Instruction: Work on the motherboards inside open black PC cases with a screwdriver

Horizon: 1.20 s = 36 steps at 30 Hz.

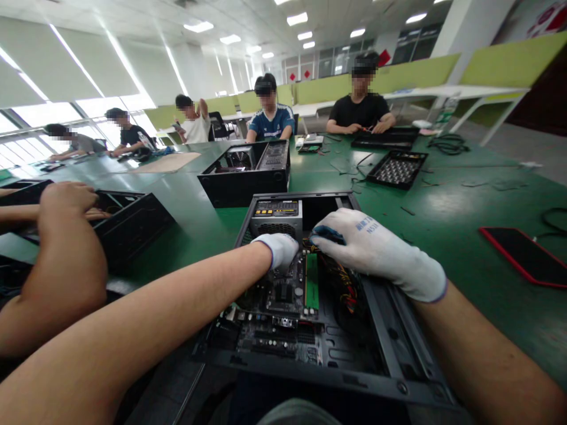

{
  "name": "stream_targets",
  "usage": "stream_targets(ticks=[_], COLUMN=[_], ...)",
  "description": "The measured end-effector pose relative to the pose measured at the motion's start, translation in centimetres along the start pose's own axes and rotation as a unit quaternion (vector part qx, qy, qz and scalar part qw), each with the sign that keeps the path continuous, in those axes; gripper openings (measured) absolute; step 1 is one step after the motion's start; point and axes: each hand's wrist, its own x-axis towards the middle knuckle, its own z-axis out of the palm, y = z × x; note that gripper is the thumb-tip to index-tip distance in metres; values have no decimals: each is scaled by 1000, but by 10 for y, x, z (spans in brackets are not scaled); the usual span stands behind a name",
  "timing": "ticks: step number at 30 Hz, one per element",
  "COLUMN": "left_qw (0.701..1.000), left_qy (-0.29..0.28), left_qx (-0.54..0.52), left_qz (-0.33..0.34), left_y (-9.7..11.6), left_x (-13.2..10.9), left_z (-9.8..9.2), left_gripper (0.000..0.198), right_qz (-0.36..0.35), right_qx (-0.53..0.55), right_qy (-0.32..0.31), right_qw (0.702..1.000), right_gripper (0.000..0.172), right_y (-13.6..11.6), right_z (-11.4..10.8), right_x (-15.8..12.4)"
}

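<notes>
An open black computer case (310, 369) lies before me with a motherboard (277, 301) inside. My left hand (283, 248), in a white glove, reaches down over the board's upper part, just below the power supply (277, 218). Its fingers are hidden. My right hand (354, 239), gloved in white with blue on the finger side, is bent over the case's right side. Its thumb and fingertips are closed together at the board's upper right corner, by some cables; what they hold is hidden. A green memory stick (312, 280) stands in its slot. Coloured power cables (348, 292) hang below my right hand.
Another open case (248, 186) stands behind mine. At left, a co-worker's arms (66, 236) reach into a black case (133, 227). A black panel (397, 169), loose cables and a red-edged black tablet-like object (522, 254) lie on the green table (469, 200). Other people sit beyond.
</notes>
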Motion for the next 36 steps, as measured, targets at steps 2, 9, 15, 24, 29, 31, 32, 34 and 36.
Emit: stream_targets(ticks=[2,9,15,24,29,31,32,34,36], left_qw=[1000,1000,1000,1000,1000,1000,1000,1000,999], left_qy=[3,-2,-4,-15,-24,-26,-26,-25,-11], left_qx=[1,11,15,14,9,4,0,-13,-38], left_qz=[-1,-6,-6,-3,-2,-1,-1,-1,-4], left_y=[1,6,6,7,6,6,6,7,8], left_x=[-1,-6,-6,-6,-3,-2,-2,-3,-4], left_z=[-1,-6,-6,-6,-6,-6,-6,-5,-5], left_gripper=[55,53,52,48,55,56,56,53,48], right_qz=[-6,-8,-8,-9,-4,-1,1,5,3], right_qx=[-1,-11,-6,-12,-11,-12,-10,-4,0], right_qy=[0,2,-2,2,-1,-2,-4,-5,-3], right_qw=[1000,1000,1000,1000,1000,1000,1000,1000,1000], right_gripper=[35,35,36,36,37,37,37,36,36], right_y=[0,1,0,1,2,2,3,3,3], right_z=[0,1,0,1,3,3,4,4,4], right_x=[0,0,0,0,1,1,1,1,1])
